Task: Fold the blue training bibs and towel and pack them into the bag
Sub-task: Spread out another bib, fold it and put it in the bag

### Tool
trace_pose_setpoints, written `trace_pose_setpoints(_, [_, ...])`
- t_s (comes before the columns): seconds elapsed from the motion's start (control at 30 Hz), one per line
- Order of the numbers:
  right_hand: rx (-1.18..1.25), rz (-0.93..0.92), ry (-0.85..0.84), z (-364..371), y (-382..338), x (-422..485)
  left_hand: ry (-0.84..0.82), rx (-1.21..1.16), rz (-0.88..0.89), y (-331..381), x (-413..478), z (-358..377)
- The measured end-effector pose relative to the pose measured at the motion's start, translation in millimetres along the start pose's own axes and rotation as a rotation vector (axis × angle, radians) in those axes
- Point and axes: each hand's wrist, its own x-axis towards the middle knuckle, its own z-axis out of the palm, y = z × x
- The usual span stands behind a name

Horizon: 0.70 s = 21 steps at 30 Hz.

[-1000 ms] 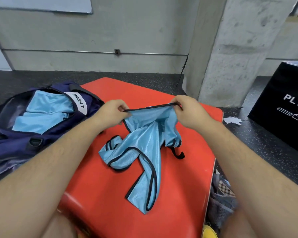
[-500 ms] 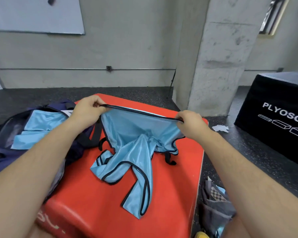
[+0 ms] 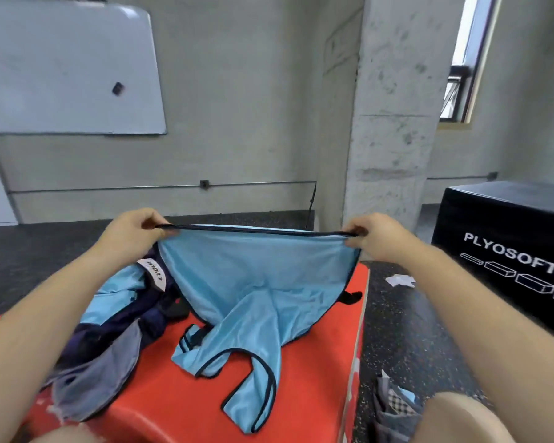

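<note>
A light blue training bib [image 3: 253, 282] with black trim hangs stretched between my hands above the red mat [image 3: 179, 407]. My left hand [image 3: 131, 231] pinches the left end of its hem and my right hand [image 3: 375, 235] pinches the right end. The bib's straps trail down onto the mat. The navy bag [image 3: 115, 330] lies open at the left on the mat, with another blue bib [image 3: 115, 292] inside it. No towel can be picked out.
A black plyo box [image 3: 509, 247] stands at the right on the dark speckled floor. A concrete pillar [image 3: 390, 123] rises behind the mat. A grey pouch [image 3: 394, 410] sits by the mat's right edge, and a paper scrap [image 3: 400, 279] lies on the floor.
My hands have moved apart and upward, pulling the bib's hem taut and lifting it off the mat. The view has tilted up.
</note>
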Motion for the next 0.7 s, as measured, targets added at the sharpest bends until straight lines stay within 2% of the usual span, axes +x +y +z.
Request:
trace_pose_setpoints(0.17, [0.046,-0.042,-0.105,-74.2,-16.7,-23.3,-0.111,-0.166,-0.043,27.6,-10.3,-56.1])
trace_pose_setpoints(0.27, [0.054,-0.051,-0.094,-107.7,-28.5,-13.7,-0.104,-0.087,0.007,51.7,3.0,-68.7])
trace_pose_setpoints(0.37, [0.031,0.058,-0.166,-116.7,-34.9,27.2,-0.126,-0.044,-0.039,66.8,42.7,-56.5])
trace_pose_setpoints(0.43, [0.047,0.172,-0.154,-108.2,-41.1,65.2,-0.138,-0.071,-0.114,66.8,79.1,-39.4])
trace_pose_setpoints(0.5, [0.199,0.256,-0.064,-94.3,-45.7,102.9,-0.106,-0.138,-0.166,72.9,115.1,-24.8])
trace_pose_setpoints(0.53, [0.279,0.267,0.029,-89.4,-46.0,122.8,-0.055,-0.167,-0.137,78.7,133.9,-21.1])
trace_pose_setpoints(0.63, [0.298,0.174,0.366,-95.5,-47.9,171.2,0.164,-0.202,-0.008,103.9,183.3,-24.3])
trace_pose_setpoints(0.7, [0.307,0.113,0.498,-112.1,-58.5,183.9,0.270,-0.184,0.060,121.7,206.0,-33.8])
